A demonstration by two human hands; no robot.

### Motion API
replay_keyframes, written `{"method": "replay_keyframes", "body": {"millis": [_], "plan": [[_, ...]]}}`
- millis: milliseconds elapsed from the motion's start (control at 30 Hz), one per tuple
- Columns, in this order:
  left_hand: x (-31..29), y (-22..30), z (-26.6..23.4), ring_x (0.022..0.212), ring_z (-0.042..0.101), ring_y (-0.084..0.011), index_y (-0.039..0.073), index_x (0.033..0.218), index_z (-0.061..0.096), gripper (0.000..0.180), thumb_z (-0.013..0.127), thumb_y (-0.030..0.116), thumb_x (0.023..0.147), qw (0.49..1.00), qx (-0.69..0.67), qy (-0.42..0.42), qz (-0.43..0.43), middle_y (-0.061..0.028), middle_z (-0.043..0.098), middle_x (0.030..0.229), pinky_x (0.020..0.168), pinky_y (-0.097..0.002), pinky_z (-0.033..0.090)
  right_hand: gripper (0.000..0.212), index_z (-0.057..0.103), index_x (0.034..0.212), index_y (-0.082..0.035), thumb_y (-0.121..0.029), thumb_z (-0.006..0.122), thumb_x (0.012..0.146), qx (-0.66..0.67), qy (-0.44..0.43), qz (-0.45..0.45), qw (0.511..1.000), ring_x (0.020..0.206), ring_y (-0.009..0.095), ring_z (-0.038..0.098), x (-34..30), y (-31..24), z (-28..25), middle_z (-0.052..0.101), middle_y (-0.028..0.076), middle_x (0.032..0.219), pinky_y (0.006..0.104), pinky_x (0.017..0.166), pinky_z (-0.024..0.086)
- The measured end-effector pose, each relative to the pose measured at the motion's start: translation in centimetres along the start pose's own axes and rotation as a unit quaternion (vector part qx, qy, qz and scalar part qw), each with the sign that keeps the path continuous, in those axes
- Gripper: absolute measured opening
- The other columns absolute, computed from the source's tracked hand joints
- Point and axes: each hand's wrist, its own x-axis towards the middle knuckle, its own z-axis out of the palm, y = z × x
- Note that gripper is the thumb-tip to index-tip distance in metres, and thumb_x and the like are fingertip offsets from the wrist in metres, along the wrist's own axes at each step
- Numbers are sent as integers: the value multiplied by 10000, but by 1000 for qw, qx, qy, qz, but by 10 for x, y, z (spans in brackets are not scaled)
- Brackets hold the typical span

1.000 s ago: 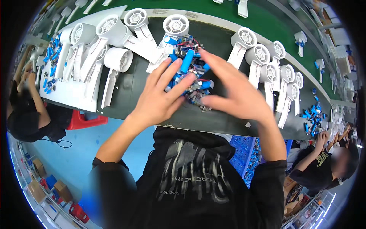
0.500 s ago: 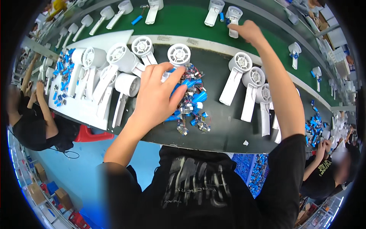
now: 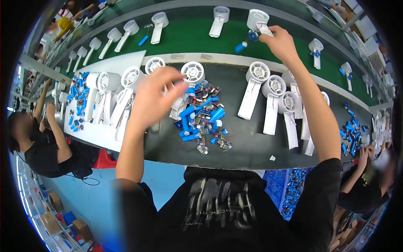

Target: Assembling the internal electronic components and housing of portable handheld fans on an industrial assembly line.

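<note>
My right hand [image 3: 280, 44] reaches over the green belt and grips the handle of a white handheld fan [image 3: 257, 19]. A blue circuit board [image 3: 252, 36] and a blue battery [image 3: 241, 47] hang out of that fan on wires. My left hand [image 3: 157, 98], blurred, hovers over the dark table with thumb and fingers apart and nothing visible between them. Beside it lies a pile of blue batteries and wired boards [image 3: 205, 115]. Another white fan [image 3: 193, 73] lies at the pile's far side, its handle partly hidden by the left hand.
Several white fans [image 3: 257, 80] lie to the right, more [image 3: 110, 82] to the left on a white sheet [image 3: 98, 135]. The green conveyor belt [image 3: 184, 42] carries further fans. A blue crate [image 3: 277, 185] of batteries stands below the table edge. Co-workers [image 3: 42, 143] sit on both sides.
My right hand has raised the fan from the belt, and its battery now dangles outside. My left hand has drawn back leftward from the battery pile. The belt fans have shifted left.
</note>
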Motion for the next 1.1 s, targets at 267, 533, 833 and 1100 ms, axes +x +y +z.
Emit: {"method": "replay_keyframes", "body": {"millis": [267, 533, 833, 1100], "plan": [[186, -49, 82, 908, 629, -381, -29, 933, 666, 486, 643, 423, 755, 977, 197, -42, -75, -211, 669, 921, 817, -398, 491, 520, 590, 1026, 48, -356, 649, 703, -52, 57, 28, 997, 937, 408, 614, 63, 63, 53, 631, 284, 963, 430, 829, 487], [237, -72, 134, 1034, 605, -357, -16, 1165, 498, 600, 668, 383, 750, 933, 258, -131, -211, -205, 610, 1133, 872, -432, 492, 481, 432, 1101, 9, -338, 562, 795, -134, 15, 52, 989, 913, 432, 612, 86, 71, 57, 624, 250, 991, 490, 799, 493], [227, -85, 124, 954, 620, -389, -17, 1084, 535, 532, 633, 398, 766, 931, 301, -98, -184, -239, 629, 1018, 817, -448, 504, 476, 441, 1168, -50, -325, 558, 798, -195, 16, 5, 981, 932, 412, 617, 92, 95, 20, 614, 234, 1040, 490, 817, 491], [271, -49, 187, 1014, 560, -347, 66, 1035, 605, 319, 620, 232, 763, 928, 270, -106, 233, -149, 603, 1053, 877, -454, 469, 452, 456, 1126, -11, -299, 558, 794, -185, -10, 35, 982, 951, 418, 612, 87, 99, 25, 620, 245, 1040, 479, 826, 491]]}}
